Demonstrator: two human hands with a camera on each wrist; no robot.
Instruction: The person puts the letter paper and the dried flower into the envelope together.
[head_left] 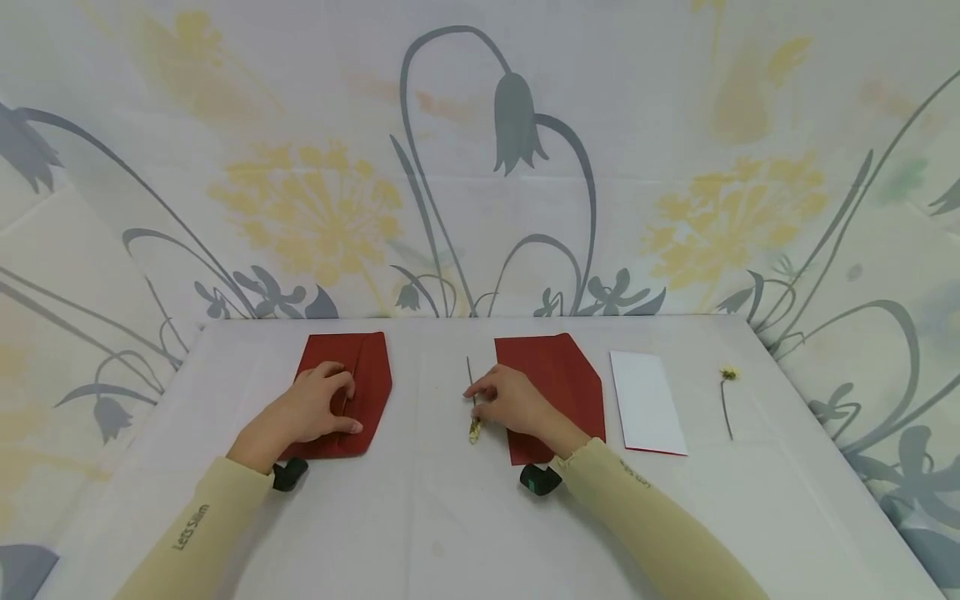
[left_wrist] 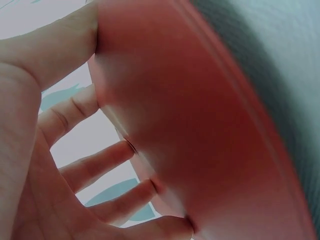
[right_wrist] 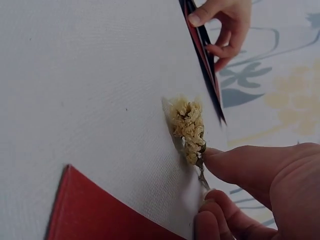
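Note:
My left hand (head_left: pixel 309 406) lies over a red envelope (head_left: pixel 373 379) on the left of the table. Its thumb and bent fingers grip the paper; in the left wrist view the fingertips meet the edge of the red envelope (left_wrist: pixel 170 115). My right hand (head_left: pixel 513 404) pinches a dried flower by its stem between thumb and fingers. The pale yellow blossom (right_wrist: pixel 189 127) points toward me, with the thin stem running away from me. Beneath my right wrist lies a second red envelope (head_left: pixel 561 371), partly covered by the hand.
Right of the second envelope lies a white card (head_left: pixel 648 400) with a red lower edge. Farther right is another dried flower (head_left: pixel 727 374) with a dark stem. A floral-patterned cloth (head_left: pixel 465 192) rises behind the white table (head_left: pixel 420 517).

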